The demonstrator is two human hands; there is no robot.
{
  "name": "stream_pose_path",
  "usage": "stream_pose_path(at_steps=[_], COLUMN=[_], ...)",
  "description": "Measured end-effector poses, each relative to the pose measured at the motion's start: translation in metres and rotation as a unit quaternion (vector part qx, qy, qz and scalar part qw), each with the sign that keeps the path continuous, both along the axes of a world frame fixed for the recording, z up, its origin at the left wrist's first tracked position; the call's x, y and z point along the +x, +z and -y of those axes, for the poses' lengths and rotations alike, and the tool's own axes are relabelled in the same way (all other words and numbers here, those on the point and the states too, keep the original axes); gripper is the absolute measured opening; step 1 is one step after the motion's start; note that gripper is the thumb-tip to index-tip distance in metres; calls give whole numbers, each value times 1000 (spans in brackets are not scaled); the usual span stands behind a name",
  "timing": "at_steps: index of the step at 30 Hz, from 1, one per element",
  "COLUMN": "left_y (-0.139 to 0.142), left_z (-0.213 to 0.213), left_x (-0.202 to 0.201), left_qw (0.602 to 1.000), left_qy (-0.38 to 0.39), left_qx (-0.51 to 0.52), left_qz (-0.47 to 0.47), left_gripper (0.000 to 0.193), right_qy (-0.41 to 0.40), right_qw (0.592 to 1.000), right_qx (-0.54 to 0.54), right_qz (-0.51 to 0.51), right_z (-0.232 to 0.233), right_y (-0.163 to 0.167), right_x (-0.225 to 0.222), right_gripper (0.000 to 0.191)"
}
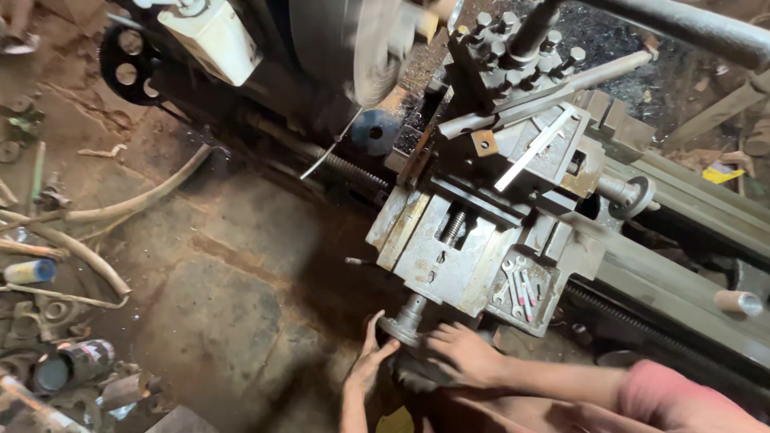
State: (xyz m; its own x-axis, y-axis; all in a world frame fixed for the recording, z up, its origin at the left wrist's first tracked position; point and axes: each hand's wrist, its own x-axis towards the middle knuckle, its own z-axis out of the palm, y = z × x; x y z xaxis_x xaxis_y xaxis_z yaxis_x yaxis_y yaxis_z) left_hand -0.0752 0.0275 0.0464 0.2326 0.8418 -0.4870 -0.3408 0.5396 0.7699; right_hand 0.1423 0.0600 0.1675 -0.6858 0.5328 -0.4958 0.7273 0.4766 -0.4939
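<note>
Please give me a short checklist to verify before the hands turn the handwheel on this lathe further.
1. Left hand on the handwheel: ok, fingers touch its rim.
2. Right hand placed: ok, it rests on the dark wheel below.
3. Chuck stopped: not ok, it looks blurred, likely spinning.
4. Small wrenches off the carriage: not ok, they lie in its tray.
5. Tool clear of the work: cannot tell.
</note>
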Motion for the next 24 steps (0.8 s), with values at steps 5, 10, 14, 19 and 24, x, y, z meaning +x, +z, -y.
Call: stream_pose_path(at_steps=[5,10,14,19,24], left_y=[-2,-7,-8,-1,13], left_z=[-23,-30,-30,-30,-34], left_x=[-4,-3,1,3,3], left_qw=[962,956,957,953,951], left_qy=[-93,-148,-124,-126,-145], left_qx=[77,55,56,63,24], left_qz=[-245,-249,-258,-269,-270], left_gripper=[96,103,96,97,99], right_qy=[-475,-852,-916,-891,-935], right_qw=[870,476,343,286,314], right_qx=[-95,-218,-195,-309,-155], right_qz=[96,-15,-69,-168,-55], right_z=[45,50,33,25,29], right_y=[-26,-53,-56,-41,-38], right_x=[89,66,39,51,49], right_gripper=[41,56,69,71,68])
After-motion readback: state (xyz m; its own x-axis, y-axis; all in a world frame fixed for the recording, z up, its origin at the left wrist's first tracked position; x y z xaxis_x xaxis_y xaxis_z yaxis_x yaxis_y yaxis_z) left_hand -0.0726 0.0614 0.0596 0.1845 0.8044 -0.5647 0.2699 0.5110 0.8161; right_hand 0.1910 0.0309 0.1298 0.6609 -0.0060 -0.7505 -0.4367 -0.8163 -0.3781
